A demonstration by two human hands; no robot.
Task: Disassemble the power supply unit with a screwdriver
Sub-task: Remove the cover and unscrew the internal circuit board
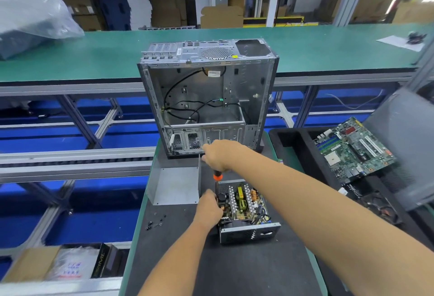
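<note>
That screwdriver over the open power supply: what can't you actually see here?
- Screwdriver tip: head view, hidden behind the left hand and the power supply unit wall.
- Its handle top: wrapped by the right hand.
- Which screw it meets: hidden.
- Loose screws on the mat: too small to count.
- Plastic bag: blurred and cut off by the frame edge.

Open PSU [246,208], upright orange-handled screwdriver [216,176] inside
</note>
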